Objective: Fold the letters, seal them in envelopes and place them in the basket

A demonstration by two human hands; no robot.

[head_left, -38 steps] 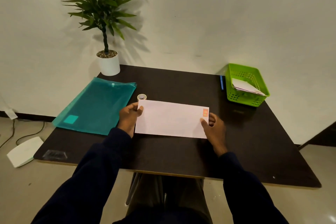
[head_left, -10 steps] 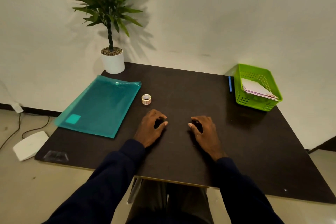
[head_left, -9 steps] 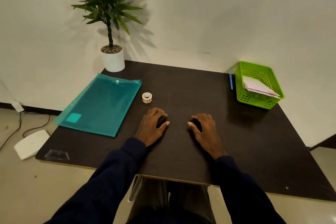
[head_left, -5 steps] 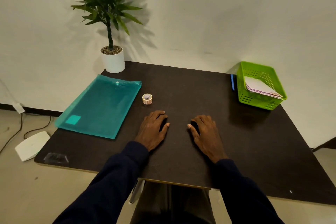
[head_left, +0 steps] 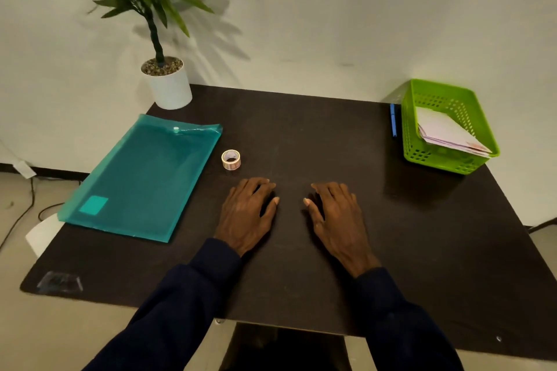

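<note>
Both hands lie palm down on the table (head_left: 301, 129), the left hand (head_left: 245, 214) and right hand (head_left: 337, 217) close together near the middle, fingers (head_left: 259, 187) loosely spread and holding nothing. The sealed envelopes (head_left: 446, 134) are stacked in the basket (head_left: 407, 135), which stands at about 2 o'clock from the hands, at the table's far right corner, with a pen (head_left: 393, 123) just beside its left wall. No loose letter or envelope shows on the table. If any letters are left, they are probably in the folder (head_left: 141, 178), though its tinted cover hides whether it has sheets inside. The folder lies at 9 to 10 o'clock from the left hand, near but apart from it, its long axis running from 7 to 1 o'clock and its snap flap at the far end. The left hand is plainly the nearer one, so a reach there would go left and slightly forward. The sticker roll (head_left: 231, 159) sits at 11 o'clock, just ahead of the left fingertips, between them and the folder's far corner.
</note>
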